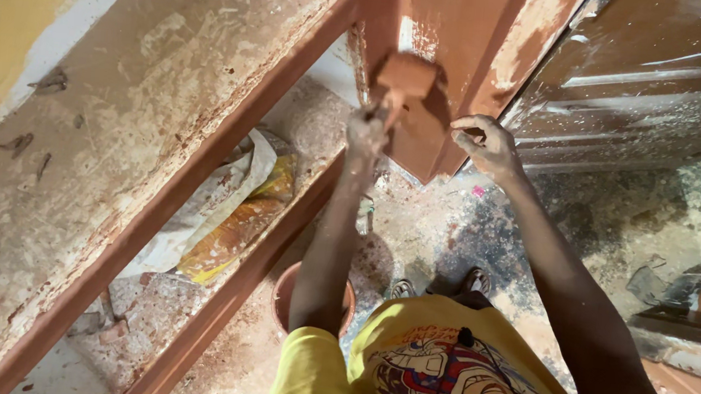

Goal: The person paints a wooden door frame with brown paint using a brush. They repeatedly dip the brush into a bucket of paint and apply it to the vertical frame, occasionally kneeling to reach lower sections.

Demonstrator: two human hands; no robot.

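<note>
My left hand (367, 132) grips the handle of a wide paintbrush (406, 77) loaded with reddish-brown paint. Its bristles press flat against a reddish-brown door panel (466, 30). My right hand (485, 145) rests on the lower edge of that panel, fingers curled around it, just right of the brush. Both arms reach forward from my yellow printed shirt (436, 373).
A reddish-brown door frame (201, 167) runs diagonally at left beside a paint-spattered wall (104, 116). A round paint bucket (287, 293) stands on the speckled floor by my feet. Crumpled sacks (231, 212) lie beyond the frame. Another dusty panel (656, 88) leans at right.
</note>
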